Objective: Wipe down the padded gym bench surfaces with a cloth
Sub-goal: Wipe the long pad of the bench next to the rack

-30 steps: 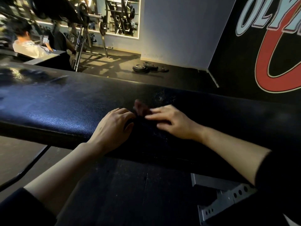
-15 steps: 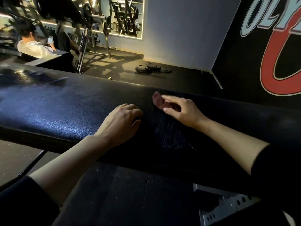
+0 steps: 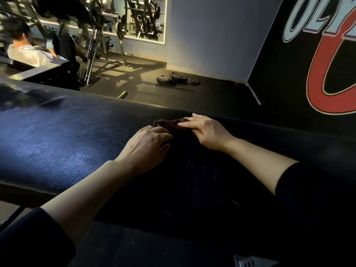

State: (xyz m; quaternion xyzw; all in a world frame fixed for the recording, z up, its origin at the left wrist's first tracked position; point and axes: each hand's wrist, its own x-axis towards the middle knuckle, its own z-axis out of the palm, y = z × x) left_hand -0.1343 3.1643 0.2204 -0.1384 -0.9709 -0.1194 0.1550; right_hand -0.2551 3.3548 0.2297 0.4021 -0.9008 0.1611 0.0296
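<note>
right hand (image 3: 207, 132) flat, fingers straight, pressing dark cloth (image 3: 169, 124) near bench pad (image 3: 63, 143) far edge | cloth mostly hidden under it | left hand (image 3: 145, 148) loosely curled on pad, fingertips too dark to tell if touching cloth

One bench (image 3: 57, 143). On it: two hands, left (image 3: 146, 149) and right (image 3: 207, 132), and one cloth (image 3: 169, 124). Beyond the bench: three plates (image 3: 174, 79), one bar (image 3: 122, 94), one seated person (image 3: 25, 49).

dim, bluish sheen on bench pad (image 3: 57, 143), wide-angle edge distortion
</note>
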